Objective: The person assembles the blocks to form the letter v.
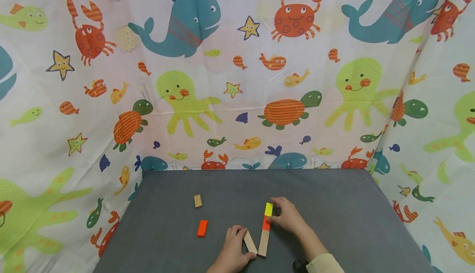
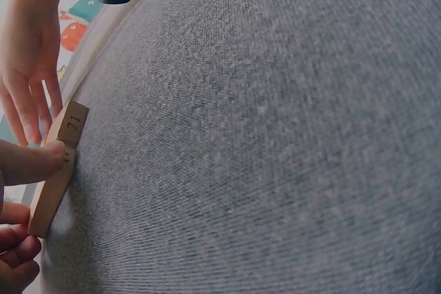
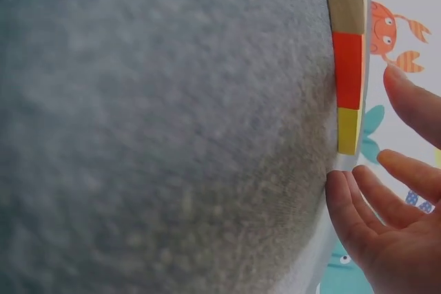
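My left hand (image 1: 233, 250) holds a plain wooden block (image 1: 250, 242) lengthwise, thumb at its near end and fingertips at its far end. The near end of that block lies right beside a long plain wooden block (image 1: 263, 243). From there a row runs away from me: an orange-red block (image 1: 266, 223), then a yellow block (image 1: 269, 209). My right hand (image 1: 290, 217) is spread around the row's far end, fingers past the yellow block and thumb beside the orange-red one. In the left wrist view, the number 71 is printed on the end of one wooden block (image 2: 72, 123).
On the left of the grey tabletop (image 1: 159, 223) lie a small plain wooden block (image 1: 198, 201) and an orange-red block (image 1: 202, 228), apart from each other. A sea-animal print curtain (image 1: 230, 120) hangs behind the table and along both sides.
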